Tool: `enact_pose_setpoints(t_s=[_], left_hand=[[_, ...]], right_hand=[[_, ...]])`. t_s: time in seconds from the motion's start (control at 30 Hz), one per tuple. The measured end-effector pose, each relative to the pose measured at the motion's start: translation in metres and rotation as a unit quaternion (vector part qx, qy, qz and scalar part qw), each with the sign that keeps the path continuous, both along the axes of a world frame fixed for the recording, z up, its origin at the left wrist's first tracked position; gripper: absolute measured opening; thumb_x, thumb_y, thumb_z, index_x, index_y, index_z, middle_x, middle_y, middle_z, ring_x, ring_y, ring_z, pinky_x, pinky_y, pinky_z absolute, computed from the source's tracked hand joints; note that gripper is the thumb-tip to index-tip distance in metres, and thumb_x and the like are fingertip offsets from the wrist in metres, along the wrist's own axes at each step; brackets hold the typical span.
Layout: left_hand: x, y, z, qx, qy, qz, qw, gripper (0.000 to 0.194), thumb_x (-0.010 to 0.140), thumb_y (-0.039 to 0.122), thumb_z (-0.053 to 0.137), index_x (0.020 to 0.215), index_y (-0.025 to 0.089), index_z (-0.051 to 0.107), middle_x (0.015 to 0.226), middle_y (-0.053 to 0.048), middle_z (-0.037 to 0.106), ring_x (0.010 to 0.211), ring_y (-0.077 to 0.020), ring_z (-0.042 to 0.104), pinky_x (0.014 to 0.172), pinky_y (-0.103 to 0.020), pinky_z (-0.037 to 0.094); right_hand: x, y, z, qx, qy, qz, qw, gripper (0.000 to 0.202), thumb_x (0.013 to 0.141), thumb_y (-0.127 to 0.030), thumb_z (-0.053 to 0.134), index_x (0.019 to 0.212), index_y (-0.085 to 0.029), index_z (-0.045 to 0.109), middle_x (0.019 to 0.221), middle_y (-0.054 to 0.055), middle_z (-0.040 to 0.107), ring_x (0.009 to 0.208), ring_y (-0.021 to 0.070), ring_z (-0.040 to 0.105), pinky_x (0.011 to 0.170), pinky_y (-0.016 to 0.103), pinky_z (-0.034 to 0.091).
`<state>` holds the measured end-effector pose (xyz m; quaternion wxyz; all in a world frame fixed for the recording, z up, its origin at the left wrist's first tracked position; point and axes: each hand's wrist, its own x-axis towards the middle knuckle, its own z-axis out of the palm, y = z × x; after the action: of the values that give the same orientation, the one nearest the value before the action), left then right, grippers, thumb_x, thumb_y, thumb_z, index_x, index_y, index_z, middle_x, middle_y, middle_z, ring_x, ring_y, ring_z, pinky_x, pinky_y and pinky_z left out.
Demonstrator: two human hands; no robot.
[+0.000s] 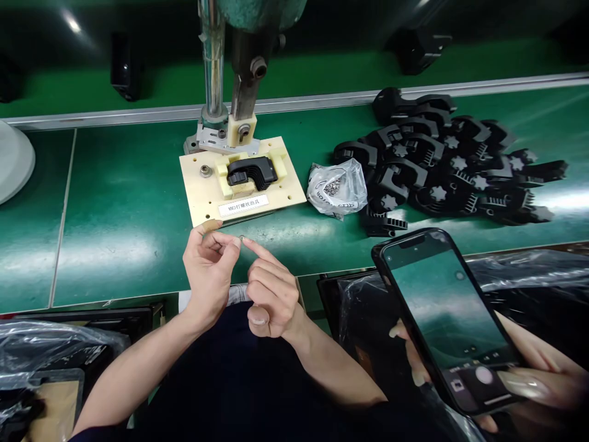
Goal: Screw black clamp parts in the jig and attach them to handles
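My left hand [209,270] pinches a tiny metallic piece [241,238], too small to make out well, between thumb and forefinger. The extended forefinger of my right hand [271,288] points at that piece from the right, its other fingers curled. Both hands are just in front of a cream fixture plate [196,199] with a printed label. In its yellow holder lies a black curved part [251,172], beneath a press head [242,129]. A clear plastic bag [337,187] of small metal screws sits right of the plate.
Many black parts [427,159] are heaped on the green table [124,196] at the right. At lower right another person's hands hold a phone [451,319] over the table's front edge. A white round object [13,161] is at far left.
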<state>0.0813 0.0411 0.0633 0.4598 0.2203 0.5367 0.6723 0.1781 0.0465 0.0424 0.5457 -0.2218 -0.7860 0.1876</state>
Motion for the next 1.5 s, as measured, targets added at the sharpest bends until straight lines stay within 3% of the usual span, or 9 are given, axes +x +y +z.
enact_pose_setpoints(t_s=[0.13,0.27,0.33,0.5,0.6,0.7,0.8,1.23,1.5], left_hand=[[-0.003,0.002,0.003,-0.017,-0.021,-0.006,1.000,0.034,0.068,0.017,0.074,0.095,0.017,0.053,0.061,0.006,0.061,0.056,-0.0069,0.054,0.059,-0.020,0.044],[-0.011,0.003,0.006,-0.006,-0.023,-0.005,1.000,0.036,0.067,0.016,0.073,0.096,0.018,0.053,0.064,0.004,0.063,0.056,-0.0070,0.052,0.056,-0.020,0.041],[-0.013,0.003,0.007,-0.004,-0.026,-0.008,1.000,0.036,0.067,0.015,0.072,0.097,0.018,0.052,0.063,0.005,0.063,0.056,-0.0069,0.051,0.055,-0.020,0.040],[-0.012,0.004,0.008,-0.015,-0.044,-0.012,0.999,0.038,0.065,0.013,0.072,0.097,0.018,0.052,0.061,0.006,0.062,0.053,-0.0063,0.048,0.054,-0.020,0.039],[-0.011,0.004,0.010,-0.031,-0.062,-0.015,0.997,0.040,0.062,0.014,0.074,0.096,0.018,0.052,0.059,0.006,0.061,0.050,-0.0059,0.046,0.053,-0.020,0.038],[-0.011,0.003,0.011,-0.052,-0.075,-0.028,0.995,0.041,0.062,0.015,0.074,0.097,0.017,0.053,0.059,0.007,0.060,0.050,-0.0058,0.047,0.053,-0.020,0.038],[-0.010,0.000,0.009,-0.046,-0.065,-0.049,0.996,0.039,0.065,0.014,0.072,0.098,0.018,0.053,0.062,0.006,0.061,0.054,-0.0058,0.050,0.058,-0.019,0.041],[-0.010,0.003,0.002,0.077,0.156,-0.101,0.980,0.029,0.075,0.011,0.064,0.099,0.021,0.052,0.070,0.003,0.059,0.062,-0.0102,0.057,0.060,-0.024,0.047],[-0.050,0.077,-0.001,0.180,0.250,-0.037,0.951,0.021,0.072,0.018,0.072,0.089,0.021,0.060,0.088,-0.003,0.065,0.084,-0.0167,0.063,0.076,-0.029,0.053]], right_hand=[[0.008,0.004,0.013,-0.201,0.133,0.101,0.965,0.055,0.099,-0.046,0.031,0.052,-0.018,0.033,0.047,-0.005,0.034,0.044,0.0074,0.036,0.093,0.048,0.053],[0.028,0.010,0.024,-0.472,0.271,0.361,0.757,0.068,0.099,-0.055,0.007,0.045,-0.019,0.025,0.034,-0.008,0.020,0.030,0.0058,0.028,0.089,0.043,0.054],[0.036,0.007,0.020,-0.506,0.233,0.420,0.717,0.070,0.093,-0.069,0.015,0.044,-0.021,0.029,0.034,-0.007,0.024,0.030,0.0070,0.033,0.082,0.039,0.056],[0.036,-0.019,0.005,-0.515,0.146,0.407,0.740,0.057,0.066,-0.075,0.065,0.054,-0.022,0.048,0.045,-0.002,0.044,0.047,0.0141,0.054,0.067,0.030,0.056],[0.032,-0.024,0.009,-0.517,0.177,0.375,0.749,0.042,0.076,-0.059,0.067,0.064,-0.021,0.052,0.048,-0.005,0.042,0.044,0.0112,0.050,0.059,0.027,0.054],[0.029,-0.013,0.018,-0.510,0.200,0.185,0.816,0.015,0.088,-0.032,0.059,0.078,-0.021,0.058,0.059,-0.005,0.047,0.048,0.0073,0.050,0.054,0.021,0.050],[0.024,0.004,0.023,-0.457,0.137,-0.005,0.879,0.004,0.083,-0.019,0.062,0.086,-0.019,0.065,0.078,-0.001,0.056,0.056,0.0071,0.056,0.050,0.020,0.049],[0.016,0.033,0.018,-0.297,0.009,-0.008,0.955,0.009,0.079,-0.010,0.061,0.073,-0.016,0.061,0.068,-0.001,0.058,0.058,0.0078,0.052,0.052,0.021,0.044],[0.006,0.114,0.007,-0.018,-0.039,-0.125,0.991,0.009,0.084,-0.021,0.061,0.076,-0.021,0.065,0.077,0.001,0.065,0.076,0.0172,0.061,0.078,0.038,0.049]])
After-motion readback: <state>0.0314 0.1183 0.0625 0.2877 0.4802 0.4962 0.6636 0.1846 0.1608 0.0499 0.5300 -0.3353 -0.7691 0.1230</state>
